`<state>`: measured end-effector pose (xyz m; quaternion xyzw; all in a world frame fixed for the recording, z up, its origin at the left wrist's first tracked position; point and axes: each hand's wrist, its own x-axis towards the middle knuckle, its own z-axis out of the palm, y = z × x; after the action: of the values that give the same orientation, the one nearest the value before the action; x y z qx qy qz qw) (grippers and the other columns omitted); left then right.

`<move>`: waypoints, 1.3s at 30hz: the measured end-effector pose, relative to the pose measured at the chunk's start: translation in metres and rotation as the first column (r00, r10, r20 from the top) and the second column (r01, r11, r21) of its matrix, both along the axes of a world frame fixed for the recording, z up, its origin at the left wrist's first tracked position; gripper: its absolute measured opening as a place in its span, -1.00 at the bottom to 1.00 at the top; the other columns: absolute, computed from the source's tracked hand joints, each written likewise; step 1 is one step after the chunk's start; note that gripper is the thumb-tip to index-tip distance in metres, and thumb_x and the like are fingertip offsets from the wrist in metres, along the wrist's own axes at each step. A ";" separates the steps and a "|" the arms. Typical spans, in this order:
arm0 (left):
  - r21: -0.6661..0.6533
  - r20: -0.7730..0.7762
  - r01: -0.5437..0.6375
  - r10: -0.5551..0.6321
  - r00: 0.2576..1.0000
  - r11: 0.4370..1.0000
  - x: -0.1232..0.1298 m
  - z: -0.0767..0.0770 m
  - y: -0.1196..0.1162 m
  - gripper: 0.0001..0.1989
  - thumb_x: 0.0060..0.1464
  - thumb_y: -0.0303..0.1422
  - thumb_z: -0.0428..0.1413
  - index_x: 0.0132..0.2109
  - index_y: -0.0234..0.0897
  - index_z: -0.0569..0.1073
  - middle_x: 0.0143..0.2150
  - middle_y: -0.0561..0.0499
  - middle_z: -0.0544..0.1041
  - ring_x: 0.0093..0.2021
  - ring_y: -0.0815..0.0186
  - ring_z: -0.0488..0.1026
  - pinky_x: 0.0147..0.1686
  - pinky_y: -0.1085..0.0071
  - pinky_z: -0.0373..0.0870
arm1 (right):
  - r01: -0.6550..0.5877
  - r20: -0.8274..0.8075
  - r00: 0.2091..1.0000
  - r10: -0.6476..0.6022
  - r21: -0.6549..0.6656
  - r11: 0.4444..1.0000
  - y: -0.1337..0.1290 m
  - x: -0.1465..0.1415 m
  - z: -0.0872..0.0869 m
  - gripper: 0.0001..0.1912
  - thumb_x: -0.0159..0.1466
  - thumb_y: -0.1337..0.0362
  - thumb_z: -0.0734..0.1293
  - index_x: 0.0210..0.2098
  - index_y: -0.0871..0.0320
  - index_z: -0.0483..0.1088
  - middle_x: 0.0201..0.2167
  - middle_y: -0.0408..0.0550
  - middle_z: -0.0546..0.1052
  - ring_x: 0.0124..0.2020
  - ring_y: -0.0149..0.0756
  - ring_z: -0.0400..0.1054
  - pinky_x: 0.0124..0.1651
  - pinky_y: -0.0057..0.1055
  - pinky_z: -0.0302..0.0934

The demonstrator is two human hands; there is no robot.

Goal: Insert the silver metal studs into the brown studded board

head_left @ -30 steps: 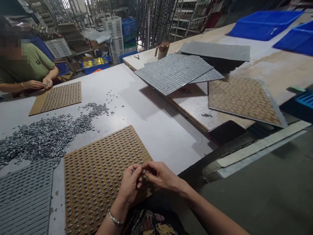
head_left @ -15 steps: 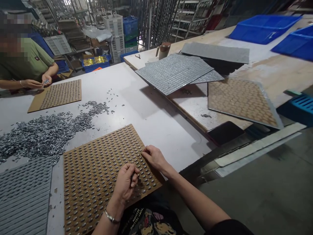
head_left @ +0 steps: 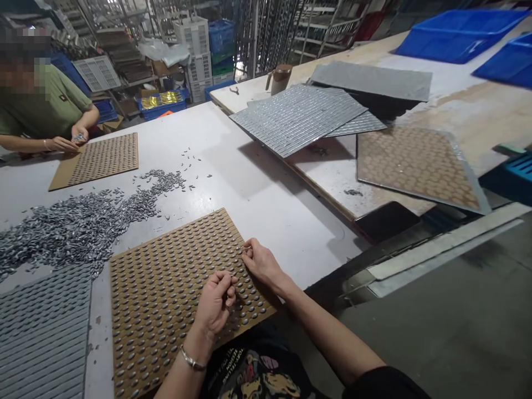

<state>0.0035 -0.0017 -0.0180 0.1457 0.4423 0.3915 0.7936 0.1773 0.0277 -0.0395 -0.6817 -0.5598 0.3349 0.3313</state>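
Observation:
A brown board [head_left: 166, 293] lies at an angle before me, covered in rows of small silver, spindle-shaped metal pieces. Over its lower right part is my left hand [head_left: 216, 302], fingers curled and the thumb pressed to the index finger; what is inside is hidden. At the right edge of the board, my right hand [head_left: 261, 263] has its thumb and fingertips pinched together close to the end of a row. Anything between those fingertips is too small to make out. A large heap of loose metal pieces [head_left: 78, 224] lies on the table beyond the board.
A grey ridged panel [head_left: 41, 332] lies left of the board. Across the table, a co-worker [head_left: 62, 105] handles small pieces by another studded board [head_left: 106, 158]. To the right are stacked ridged sheets [head_left: 297, 119], a patterned panel [head_left: 415, 166], a dark phone-like slab [head_left: 386, 221], a mug [head_left: 281, 79] and blue bins [head_left: 457, 36].
Both hands stay almost in place, with small finger movements; the dark gap in my left fist no longer shows. The co-worker's hands shift slightly. The view tilts a little.

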 end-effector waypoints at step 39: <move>0.019 -0.016 0.000 0.000 1.000 1.000 0.003 0.002 -0.008 -0.62 -0.17 -0.35 0.37 -0.21 -0.36 0.42 -0.34 -0.01 0.47 -0.54 0.55 0.23 -0.67 0.65 0.05 | -0.021 0.233 0.972 0.020 0.003 1.000 -0.012 0.000 -0.016 -0.85 0.23 0.32 0.22 -0.44 0.15 0.37 -0.45 -0.10 0.44 -0.40 -0.34 0.27 -0.31 -0.43 0.07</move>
<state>0.0067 -0.0097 -0.0158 0.1563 0.4449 0.3947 0.7886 0.1771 0.0156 -0.0552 -0.7095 -0.6027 0.2547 0.2616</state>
